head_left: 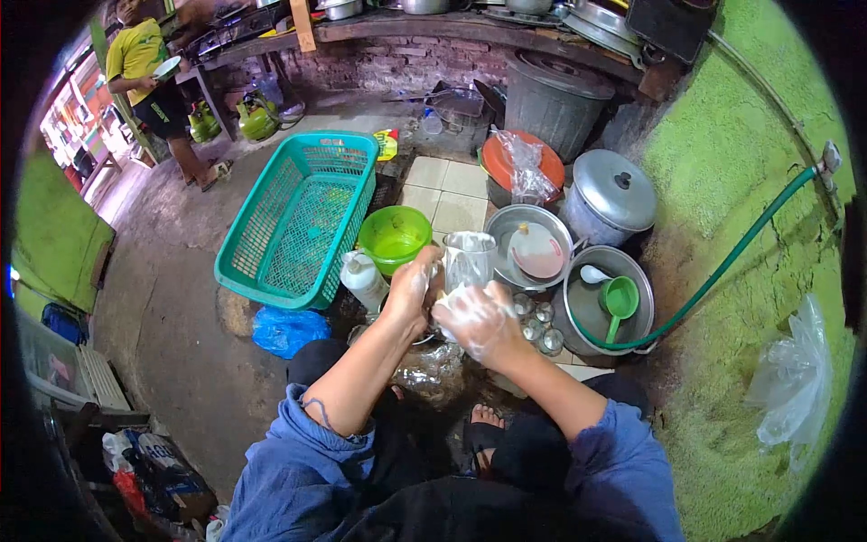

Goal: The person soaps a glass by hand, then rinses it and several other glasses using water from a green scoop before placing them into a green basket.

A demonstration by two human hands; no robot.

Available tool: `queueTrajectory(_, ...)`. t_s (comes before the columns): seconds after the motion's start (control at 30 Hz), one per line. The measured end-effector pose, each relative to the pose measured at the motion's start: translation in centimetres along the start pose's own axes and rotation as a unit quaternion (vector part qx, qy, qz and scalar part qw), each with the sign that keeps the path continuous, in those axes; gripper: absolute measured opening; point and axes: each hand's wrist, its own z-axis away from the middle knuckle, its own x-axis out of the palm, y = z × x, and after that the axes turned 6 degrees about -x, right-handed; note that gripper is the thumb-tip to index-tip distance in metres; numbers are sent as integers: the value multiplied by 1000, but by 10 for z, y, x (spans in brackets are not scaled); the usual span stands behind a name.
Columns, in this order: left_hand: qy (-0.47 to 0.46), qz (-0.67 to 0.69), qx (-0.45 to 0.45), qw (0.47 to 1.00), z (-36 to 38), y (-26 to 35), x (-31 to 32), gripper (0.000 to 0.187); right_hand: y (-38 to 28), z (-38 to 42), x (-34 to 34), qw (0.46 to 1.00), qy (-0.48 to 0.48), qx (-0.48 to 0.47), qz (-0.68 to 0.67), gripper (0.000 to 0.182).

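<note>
Centre frame: my left hand point(412, 287) and foamy right hand point(480, 323) curl in at the clear jug point(470, 257), grips partly hidden, can't tell more; likely bracing against slip

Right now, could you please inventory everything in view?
Clear vessel: 1, colourless, centre
Crate: 1, teal, left
Plastic basin: 1, lime, beside crate
Bottle: 1, white, near plastic basin
Bag: 1, blue, near crate
Metal basins: 2, silver, right
Small glasses: several, clear, beside metal basins
Dipper: 1, green, nearer metal basin
Hose: 1, green, far right
Lidded pot: 1, silver, behind dipper
Tub: 1, orange-lidded, beside pot
Bin: 1, grey, back
Cookware: several, silver, back
Gas cylinders: 2, green, back left
Person: 1, yellow top, left
Left hand: 1, partly sudsy, vessel's left
Right hand: 1, white suds, vessel's near end
Sleeves: 2, blue, foreground
</note>
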Motion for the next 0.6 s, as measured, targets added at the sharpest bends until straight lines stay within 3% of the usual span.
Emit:
queueTrajectory(0.13, 42, 94, 69, 992, 22, 20, 26, 22, 36, -2, -17, 998, 50, 17, 21, 34)
queueTrajectory(0.2, 2, 95, 57, 994, 4, 10, 15, 26, 46, -8, -20, 944, 144, 242, -170, 46)
queueTrajectory(0.23, -28, 111, 23, 993, 2, 5, 15, 29, 47, -14, -18, 896, 207, 274, -281, 51)
queueTrajectory(0.27, -58, 127, -11, 990, 0, 1, 13, 32, 44, -17, -15, 897, 206, 274, -280, 51)
queueTrajectory(0.33, -82, 128, -30, 988, 8, 6, 19, 36, 35, -21, -9, 891, 334, 220, -214, 51)
queueTrajectory(0.37, -90, 169, -19, 981, 10, 11, 24, 37, 32, -19, -2, 886, 324, 194, -267, 53)
queueTrajectory(0.4, -98, 209, -8, 973, 17, 17, 28, 37, 14, -15, -15, 870, 237, 249, -353, 54)
queueTrajectory(0.47, -142, 241, -6, 960, 21, 23, 18, 37, -1, -1, -5, 903, 205, 209, -315, 55)
queueTrajectory(0.6, -136, 247, -18, 959, 4, 6, 2, 37, 1, 9, 21, 883, 231, 231, -337, 50)
